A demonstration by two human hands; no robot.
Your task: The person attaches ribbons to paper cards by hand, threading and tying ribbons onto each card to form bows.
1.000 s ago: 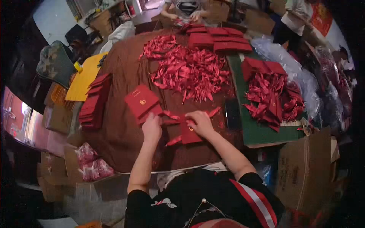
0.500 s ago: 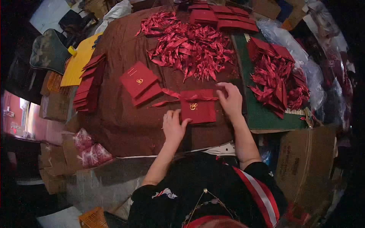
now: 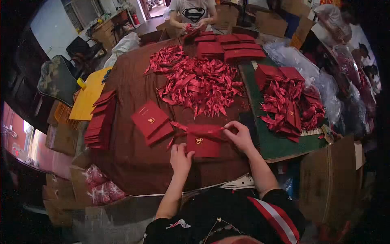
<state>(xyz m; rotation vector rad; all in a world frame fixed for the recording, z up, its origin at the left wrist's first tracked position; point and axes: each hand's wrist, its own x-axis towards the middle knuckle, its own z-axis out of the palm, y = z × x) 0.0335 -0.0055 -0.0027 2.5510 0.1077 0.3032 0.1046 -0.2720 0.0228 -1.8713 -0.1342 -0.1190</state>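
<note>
Brown table cloth [image 3: 134, 85]; red gold-emblem card [image 3: 209, 149] between hands. Ribbon [image 3: 206, 131] crosses card's upper part, long axis left-right. Right hand [image 3: 240, 137] nearer, pinching ribbon at card's right; left hand [image 3: 180, 160] loose, thumb at card's left edge.

packet [image 3: 207, 148] between hands [image 3: 180, 160] | ribbon heap [image 3: 199, 85] behind | packet stack [image 3: 99, 126] far left | board [image 3: 270, 149] right
</note>
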